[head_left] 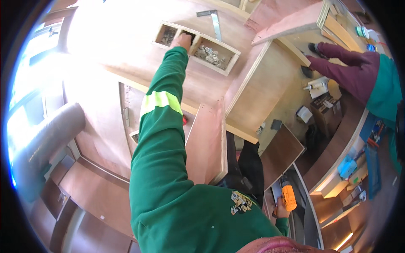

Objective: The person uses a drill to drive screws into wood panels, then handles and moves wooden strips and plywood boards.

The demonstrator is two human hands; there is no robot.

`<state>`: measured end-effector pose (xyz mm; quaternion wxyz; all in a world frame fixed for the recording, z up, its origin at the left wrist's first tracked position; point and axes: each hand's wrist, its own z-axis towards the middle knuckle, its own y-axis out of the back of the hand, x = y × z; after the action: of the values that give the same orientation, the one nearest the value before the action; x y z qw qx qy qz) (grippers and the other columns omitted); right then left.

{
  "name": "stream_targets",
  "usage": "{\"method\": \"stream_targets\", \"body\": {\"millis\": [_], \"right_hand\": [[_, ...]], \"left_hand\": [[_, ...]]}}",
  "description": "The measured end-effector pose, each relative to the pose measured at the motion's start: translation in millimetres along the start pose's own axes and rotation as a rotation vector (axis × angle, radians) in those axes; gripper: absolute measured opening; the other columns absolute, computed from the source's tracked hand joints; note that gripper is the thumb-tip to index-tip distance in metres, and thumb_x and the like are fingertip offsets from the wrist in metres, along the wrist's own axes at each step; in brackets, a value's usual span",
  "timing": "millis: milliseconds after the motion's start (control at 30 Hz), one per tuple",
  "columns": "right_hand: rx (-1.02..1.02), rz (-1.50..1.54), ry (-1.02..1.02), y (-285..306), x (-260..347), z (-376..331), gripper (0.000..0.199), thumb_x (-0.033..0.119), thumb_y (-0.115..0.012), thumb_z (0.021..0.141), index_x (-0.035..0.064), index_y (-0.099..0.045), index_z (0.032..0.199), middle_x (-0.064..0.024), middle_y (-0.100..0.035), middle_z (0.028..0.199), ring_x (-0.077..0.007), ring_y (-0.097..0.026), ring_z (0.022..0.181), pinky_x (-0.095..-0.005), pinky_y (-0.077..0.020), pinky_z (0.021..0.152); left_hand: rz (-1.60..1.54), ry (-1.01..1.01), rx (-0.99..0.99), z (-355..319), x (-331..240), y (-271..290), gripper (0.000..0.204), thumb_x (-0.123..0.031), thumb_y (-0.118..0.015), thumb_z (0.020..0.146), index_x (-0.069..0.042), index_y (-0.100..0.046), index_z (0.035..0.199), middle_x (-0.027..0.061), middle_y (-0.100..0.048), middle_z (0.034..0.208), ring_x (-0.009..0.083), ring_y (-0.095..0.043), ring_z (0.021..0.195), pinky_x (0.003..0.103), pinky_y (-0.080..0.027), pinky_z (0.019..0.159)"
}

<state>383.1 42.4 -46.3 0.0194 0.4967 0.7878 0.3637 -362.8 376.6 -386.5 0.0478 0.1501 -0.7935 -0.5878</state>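
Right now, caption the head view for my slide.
Left hand in a divided wooden box, right hand holding an orange drill.

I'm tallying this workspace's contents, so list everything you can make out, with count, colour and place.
Wooden tray: one, light brown, top centre
Metal pieces: many, silvery, tray's right compartment
Small pieces: many, dark grey, tray's left compartment
Square: one, dark and silvery, beyond the tray
Drill: one, orange and black, lower right
Wooden panels: several, pinkish brown, throughout
Box: one, brown, right
Large roll: one, greyish, left
Co-worker: one, teal and maroon clothing, upper right
Left hand: one, green-sleeved, at tray's middle compartment
Right hand: one, green-sleeved, holding the drill
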Motion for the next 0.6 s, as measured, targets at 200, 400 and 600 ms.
{"method": "stream_targets", "body": {"millis": [200,400,600], "right_hand": [[0.009,-0.112,0.074,-5,4,-7,0.034,0.013,-0.069,0.087,0.0025,-0.064,0.119,-0.0090,-0.069,0.111,-0.0234,-0.065,0.106,-0.0354,-0.0501,0.091],[-0.044,0.096,0.038,-2,0,1,0.032,0.011,-0.070,0.087,0.0017,-0.065,0.117,-0.0078,-0.068,0.108,-0.0202,-0.065,0.103,-0.0336,-0.0489,0.092],[0.014,0.040,0.089,1,21,24,0.031,0.011,-0.070,0.088,0.0014,-0.065,0.117,-0.0062,-0.069,0.110,-0.0191,-0.065,0.104,-0.0329,-0.0494,0.091]], "left_hand": [[0.037,-0.039,0.036,-1,5,3,0.022,-0.018,-0.050,0.094,-0.014,-0.070,0.102,0.0124,-0.067,0.109,0.0343,-0.066,0.103,0.047,-0.054,0.086],[-0.151,-0.079,-0.073,-15,14,10,0.022,-0.028,-0.061,0.090,-0.014,-0.074,0.100,0.0117,-0.070,0.101,0.0349,-0.067,0.098,0.046,-0.054,0.087],[-0.455,0.131,-0.218,-40,16,41,0.026,-0.033,-0.072,0.084,-0.016,-0.077,0.102,0.0132,-0.072,0.100,0.0326,-0.068,0.095,0.042,-0.053,0.087]]}}
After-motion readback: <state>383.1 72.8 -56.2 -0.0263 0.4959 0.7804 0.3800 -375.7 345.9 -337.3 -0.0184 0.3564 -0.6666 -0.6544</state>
